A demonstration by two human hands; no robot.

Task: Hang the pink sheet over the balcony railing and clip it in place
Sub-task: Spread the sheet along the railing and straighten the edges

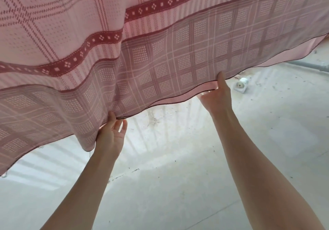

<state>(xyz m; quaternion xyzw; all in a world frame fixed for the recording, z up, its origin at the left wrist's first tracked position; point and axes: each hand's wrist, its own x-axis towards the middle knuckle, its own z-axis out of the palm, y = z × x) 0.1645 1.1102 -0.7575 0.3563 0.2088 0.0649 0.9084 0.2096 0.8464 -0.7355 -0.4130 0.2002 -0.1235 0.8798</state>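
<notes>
2 hands pinch pink sheet (160, 42) hem: L hand (110, 137) | R hand (218, 96) | white object (240, 85), maybe socket, on floor (178, 176)

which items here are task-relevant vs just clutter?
In use: pink sheet; left hand and right hand, both gripping its lower hem.
Lying about: small white object on the floor; grey pipe.

Both hands (110, 137) (218, 96) pinch pink sheet's (160, 51) hem

- Sheet (160, 39): pink, checked with dotted squares and a dark red diamond band, hung spread across the upper view, its dark-hemmed lower edge wavy and doubled over itself.
</notes>
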